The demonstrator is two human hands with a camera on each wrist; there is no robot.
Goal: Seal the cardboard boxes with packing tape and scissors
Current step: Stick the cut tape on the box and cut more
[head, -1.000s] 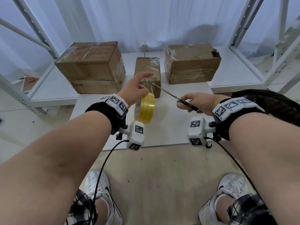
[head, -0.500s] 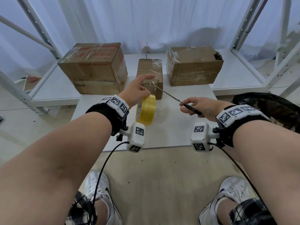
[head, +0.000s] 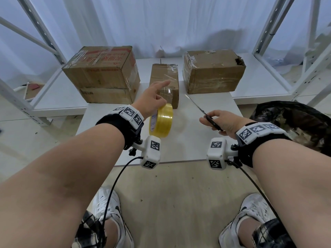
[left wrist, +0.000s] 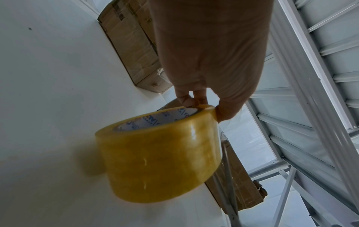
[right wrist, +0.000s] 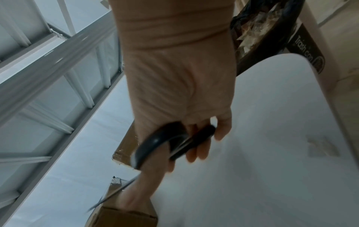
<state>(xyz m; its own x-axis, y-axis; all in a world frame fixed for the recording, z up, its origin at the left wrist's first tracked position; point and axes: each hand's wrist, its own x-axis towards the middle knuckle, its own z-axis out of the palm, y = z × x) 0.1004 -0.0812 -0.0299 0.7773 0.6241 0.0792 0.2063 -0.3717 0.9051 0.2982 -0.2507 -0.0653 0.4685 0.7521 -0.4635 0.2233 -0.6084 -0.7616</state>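
Beside table | bin (right wrist: 303, 46) label "Trash can" | tape roll (head: 161, 120) print unreadable

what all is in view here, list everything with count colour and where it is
cardboard boxes: 3, brown, along the back of the white table; large one left, small one middle, medium one right with a torn corner
tape roll: 1, yellow-clear, held above the table in front of the small box
scissors: 1, black handles, metal blades pointing toward the boxes
table: 1, white, in front of the person
shelving frames: white metal, both sides
trash can: 1, black bag liner, right of the table
curtain: white, behind
shoes: 2, white, on the floor
left hand: grips the tape roll, index finger extended
right hand: grips the scissors
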